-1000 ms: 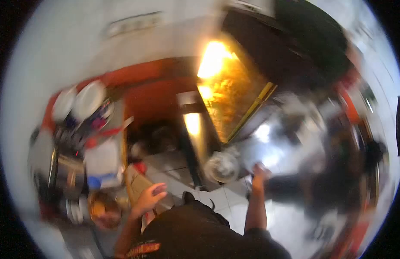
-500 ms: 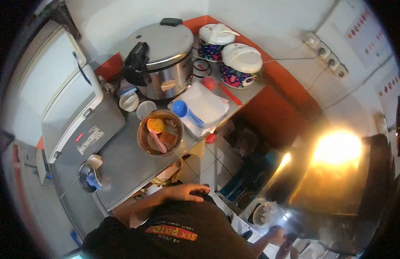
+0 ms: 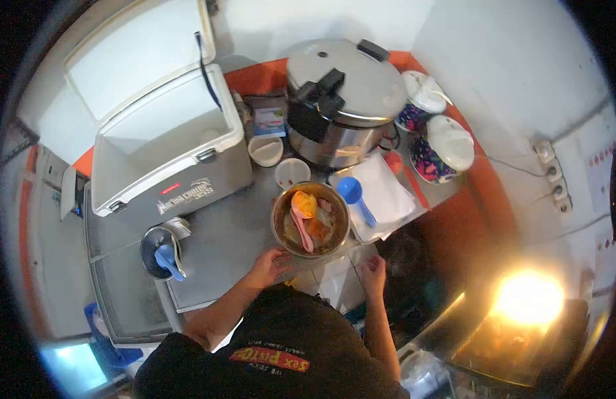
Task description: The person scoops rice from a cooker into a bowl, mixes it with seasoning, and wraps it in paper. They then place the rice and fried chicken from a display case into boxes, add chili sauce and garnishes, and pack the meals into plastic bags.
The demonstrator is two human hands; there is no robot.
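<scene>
Near the counter's front edge is my left hand (image 3: 271, 266), its fingers apart and empty, just below a round metal bowl (image 3: 283, 226). Inside the bowl are orange-brown food and a pink spoon (image 3: 302, 231). My right hand (image 3: 372, 269) is raised in front of the counter, right of the bowl and below the stack of white paper (image 3: 381, 189); its fingers are curled together, and anything between them is too small to make out. A blue scoop (image 3: 356, 199) lies on the paper.
An open cooler box (image 3: 182, 169) stands at the left, behind a dark bowl with a blue spoon (image 3: 167, 259). A large rice cooker (image 3: 348, 86) and two patterned pots (image 3: 447, 149) line the back. Small white cups (image 3: 293, 174) sit behind the metal bowl. A bright lamp glows at the lower right.
The view has turned toward the counter. My left hand has moved to its edge beside the bowl. My right hand has come from the lower right, beside a container, to the front of the counter.
</scene>
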